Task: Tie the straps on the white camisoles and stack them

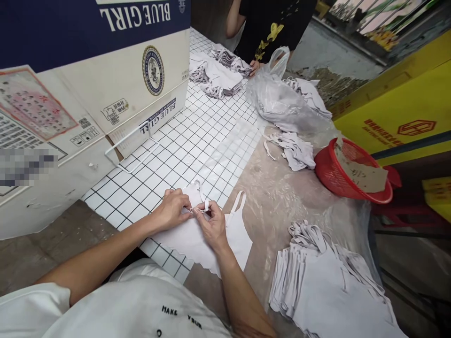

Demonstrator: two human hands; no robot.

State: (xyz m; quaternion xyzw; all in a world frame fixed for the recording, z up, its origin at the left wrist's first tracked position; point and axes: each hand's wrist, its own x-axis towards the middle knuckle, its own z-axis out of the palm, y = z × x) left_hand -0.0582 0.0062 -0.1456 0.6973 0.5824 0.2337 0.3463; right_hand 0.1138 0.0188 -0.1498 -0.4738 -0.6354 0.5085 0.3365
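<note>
A pale camisole [240, 234] with thin straps lies spread on the table before me. My left hand [172, 207] pinches its top edge from the left, fingers closed. Right beside it, my right hand [213, 224] is closed on the same edge near a strap, and the fingertips of both hands nearly meet. The small detail between the fingertips is too fine to make out. One strap loop stands up to the right of my right hand.
A large Blue Girl carton [141, 61] stands at the left. Stacked pale garments [327, 281] lie at the right, near a red basket [334, 173] holding cardboard. Farther back are a plastic bag [275, 96], more garment piles [221, 75] and another person [271, 28].
</note>
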